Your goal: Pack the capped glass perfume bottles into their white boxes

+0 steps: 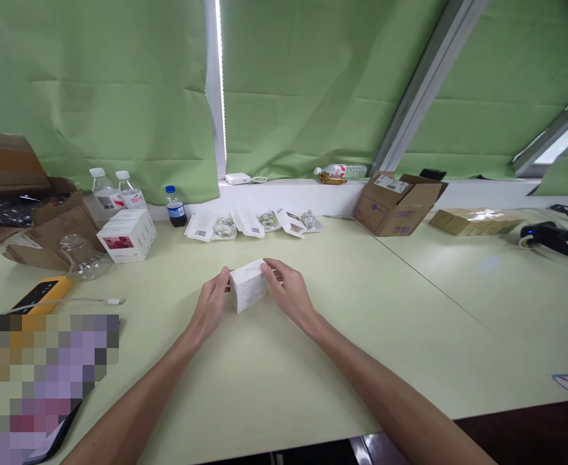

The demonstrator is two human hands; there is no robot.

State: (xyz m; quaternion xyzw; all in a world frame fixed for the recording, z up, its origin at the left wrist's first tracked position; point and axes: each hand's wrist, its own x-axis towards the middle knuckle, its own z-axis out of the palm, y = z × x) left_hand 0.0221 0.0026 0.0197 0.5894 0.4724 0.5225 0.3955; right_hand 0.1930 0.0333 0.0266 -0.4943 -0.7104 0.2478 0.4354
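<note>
We have the white box (249, 285) between both hands, over the middle of the worktop (264, 387), turned at an angle to us. The left hand (210, 297) pinches its left end, thumb near the upper edge; the right hand (287, 284) pinches the opposite end, thumb on top. With the grip only at the ends, we judge that the box could twist or slip if either thumb eases; squeezing too hard could dent walls that look like thin card. If we swing the left forearm outward, it might catch the white cable (115, 301), and a long forward reach could disturb the row of open white packs (249, 223).

Most of our fingers are hidden behind the box, as is its far side, and we cannot tell whether its base touches the worktop. Its print is too small to read, its contents unseen. A pixelated patch (46, 387) masks something dark-edged at lower left, and the frame cuts off the black device (550, 237) at right.
</note>
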